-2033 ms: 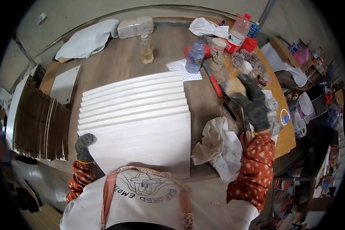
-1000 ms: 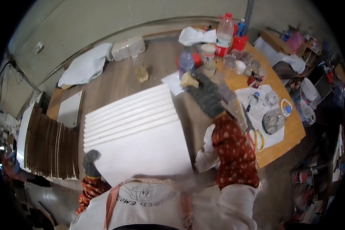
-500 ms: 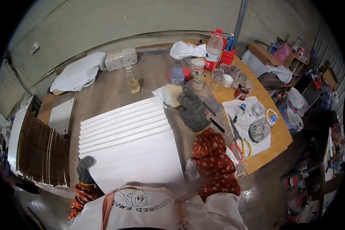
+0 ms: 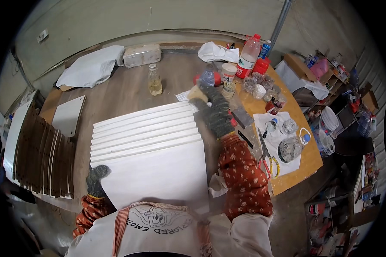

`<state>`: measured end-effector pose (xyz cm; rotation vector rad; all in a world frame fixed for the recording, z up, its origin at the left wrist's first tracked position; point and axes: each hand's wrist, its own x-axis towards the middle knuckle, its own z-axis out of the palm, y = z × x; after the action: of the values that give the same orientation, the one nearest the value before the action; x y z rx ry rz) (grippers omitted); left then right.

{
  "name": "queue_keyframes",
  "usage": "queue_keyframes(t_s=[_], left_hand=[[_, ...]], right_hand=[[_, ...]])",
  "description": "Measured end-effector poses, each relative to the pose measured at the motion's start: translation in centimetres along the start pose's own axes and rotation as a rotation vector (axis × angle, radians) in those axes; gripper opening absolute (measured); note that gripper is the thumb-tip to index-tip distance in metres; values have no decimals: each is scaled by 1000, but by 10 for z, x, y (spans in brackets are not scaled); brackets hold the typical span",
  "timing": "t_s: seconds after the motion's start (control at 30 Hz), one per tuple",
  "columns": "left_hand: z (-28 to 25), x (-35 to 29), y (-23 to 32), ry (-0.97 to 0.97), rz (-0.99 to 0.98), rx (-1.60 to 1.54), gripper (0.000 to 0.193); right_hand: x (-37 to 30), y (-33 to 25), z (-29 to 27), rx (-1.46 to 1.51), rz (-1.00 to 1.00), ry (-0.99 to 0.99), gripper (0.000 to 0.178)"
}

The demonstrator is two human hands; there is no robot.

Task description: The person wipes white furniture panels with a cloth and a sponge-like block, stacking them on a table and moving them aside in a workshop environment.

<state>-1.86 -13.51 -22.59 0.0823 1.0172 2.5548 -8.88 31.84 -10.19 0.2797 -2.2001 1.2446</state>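
Observation:
Several white boards [image 4: 158, 171] lie in a stepped stack in front of me, their far edges fanned out one behind another. My left hand [image 4: 98, 177], in a dark grey knit glove, grips the top board's left edge near its corner. Past the stack's far right corner, my right hand [image 4: 215, 110], gloved alike, has its fingers closed on a pale yellow sponge-like pad [image 4: 198, 94]. A small checked cloth [image 4: 183, 96] lies beside that pad. Close by the right hand are a clear plastic bottle [image 4: 207, 76] and a small jar [image 4: 228, 90].
More boards stand on edge [image 4: 38, 154] at the left. A glass bottle [image 4: 155, 81] of yellowish liquid stands behind the stack. To the right are scissors [image 4: 268, 158], a black-handled blade [image 4: 245, 139], jars and a large red-capped bottle [image 4: 248, 58]. A wrapped block [image 4: 141, 55] sits at the back.
The view has shifted slightly. My right hand has moved the yellow pad a little farther away, off the stack's far right corner. My left hand stays at the board's edge.

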Motion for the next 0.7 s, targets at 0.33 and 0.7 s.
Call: queue_keyframes(t_s=[0.33,0.7], left_hand=[[1,1,1,-2,-1,10,50],[2,-7,4,-2,18,39,55]], right_hand=[[-14,-10,-11,192,309,-21,44],[-37,-20,-24,196,77,-28,39]])
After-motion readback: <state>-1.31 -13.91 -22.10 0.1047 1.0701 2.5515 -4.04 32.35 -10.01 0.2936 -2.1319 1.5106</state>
